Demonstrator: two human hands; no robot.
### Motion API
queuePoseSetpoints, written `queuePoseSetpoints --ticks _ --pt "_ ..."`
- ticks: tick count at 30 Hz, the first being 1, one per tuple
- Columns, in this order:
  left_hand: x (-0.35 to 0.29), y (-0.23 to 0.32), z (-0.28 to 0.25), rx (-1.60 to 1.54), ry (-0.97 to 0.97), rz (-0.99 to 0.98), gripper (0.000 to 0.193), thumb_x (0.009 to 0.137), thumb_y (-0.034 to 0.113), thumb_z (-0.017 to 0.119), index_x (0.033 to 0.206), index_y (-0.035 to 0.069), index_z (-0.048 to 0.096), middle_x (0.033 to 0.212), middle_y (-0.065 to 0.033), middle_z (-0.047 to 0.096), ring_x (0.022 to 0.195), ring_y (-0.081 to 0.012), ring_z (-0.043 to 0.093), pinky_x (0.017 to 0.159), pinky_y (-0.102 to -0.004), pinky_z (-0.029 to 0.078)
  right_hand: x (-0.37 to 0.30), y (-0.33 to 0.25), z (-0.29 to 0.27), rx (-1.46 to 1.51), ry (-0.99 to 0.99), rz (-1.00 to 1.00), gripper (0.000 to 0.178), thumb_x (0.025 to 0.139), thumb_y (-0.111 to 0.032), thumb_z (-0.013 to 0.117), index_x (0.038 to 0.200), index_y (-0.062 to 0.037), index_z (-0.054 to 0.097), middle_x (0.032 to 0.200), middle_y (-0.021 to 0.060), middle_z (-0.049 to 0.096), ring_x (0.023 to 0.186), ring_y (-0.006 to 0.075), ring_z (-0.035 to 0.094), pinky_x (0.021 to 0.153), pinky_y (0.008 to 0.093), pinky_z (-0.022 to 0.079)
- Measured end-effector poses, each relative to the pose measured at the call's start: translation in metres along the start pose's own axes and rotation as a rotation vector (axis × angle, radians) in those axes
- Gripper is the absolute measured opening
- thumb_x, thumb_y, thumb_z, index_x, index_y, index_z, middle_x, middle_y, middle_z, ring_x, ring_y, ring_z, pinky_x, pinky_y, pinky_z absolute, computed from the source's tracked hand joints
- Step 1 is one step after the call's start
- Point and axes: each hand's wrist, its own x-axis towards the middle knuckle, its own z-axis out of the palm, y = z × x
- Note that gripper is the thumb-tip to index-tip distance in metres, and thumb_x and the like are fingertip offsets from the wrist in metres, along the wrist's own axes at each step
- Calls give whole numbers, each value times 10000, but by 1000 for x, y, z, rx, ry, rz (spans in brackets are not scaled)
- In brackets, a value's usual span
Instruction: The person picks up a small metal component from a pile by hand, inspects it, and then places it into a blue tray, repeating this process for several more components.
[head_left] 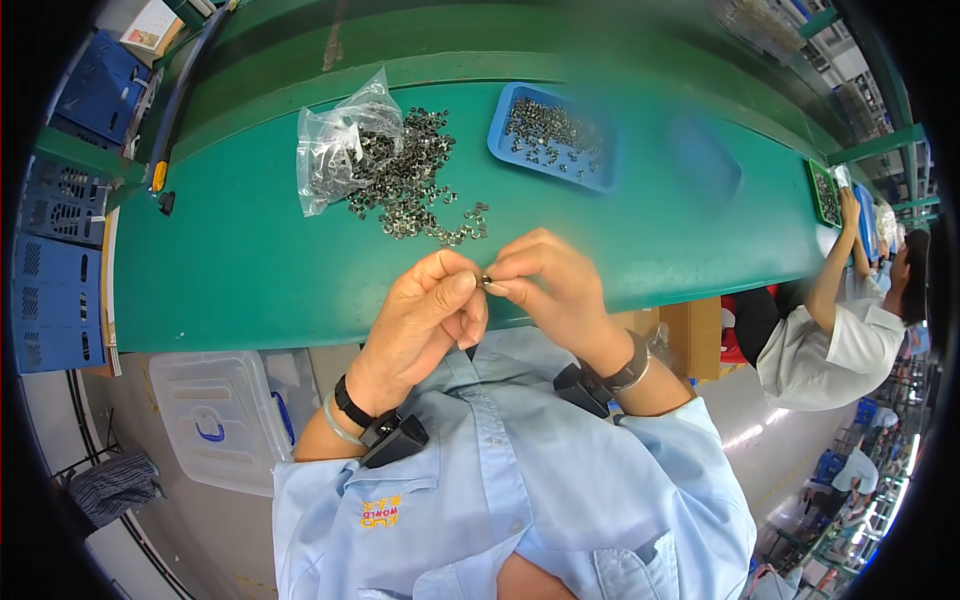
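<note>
Green counter (260,270) spanning the view, bearing all stock within arm's reach. One clear lidded plastic bin (215,415) below the counter edge on the left. One blue tray (500,135) on the far side, holding a scatter of small metal parts. One clear plastic bag (335,150) lying open, with one loose pile of metal clips (415,185) spilled beside it, too many to count. Left hand (425,320) and right hand (550,285) raised together over the near counter edge, fingertips meeting. Each grip closed to a pinch on one small metal piece (487,281), probably a clip from the pile, held up for close handling.
</note>
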Motion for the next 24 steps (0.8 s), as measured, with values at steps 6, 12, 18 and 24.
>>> queuePoseSetpoints --ticks 6,12,18,24 --pt "-2 -5 -2 -41 -55 39 188 910 228 595 900 57 516 645 -42 532 491 -139 472 437 -251 348 0 -3 1 -6 -11 -97 174 743 -12 703 894 -61 631 817 57 622 759 213 612 634 305 490" --pt "-4 -2 4 -11 -30 35 185 906 214 602 880 57 506 645 -37 526 484 -139 472 423 -254 348 3 -4 -1 -59 -32 -189 179 723 -13 717 877 -57 638 797 52 621 726 215 613 626 313 491" --pt "-6 3 5 118 43 19 183 907 205 602 878 55 500 641 -40 533 491 -130 487 428 -249 369 1 -5 0 -93 -39 -179 191 695 0 739 853 -31 635 781 77 630 707 230 616 715 357 515" --pt "-4 5 3 147 37 -2 126 933 172 563 907 60 512 671 -46 570 556 -118 533 471 -240 393 1 2 -1 -166 -51 -216 175 716 -14 719 849 -47 610 779 52 594 711 220 601 618 324 482"
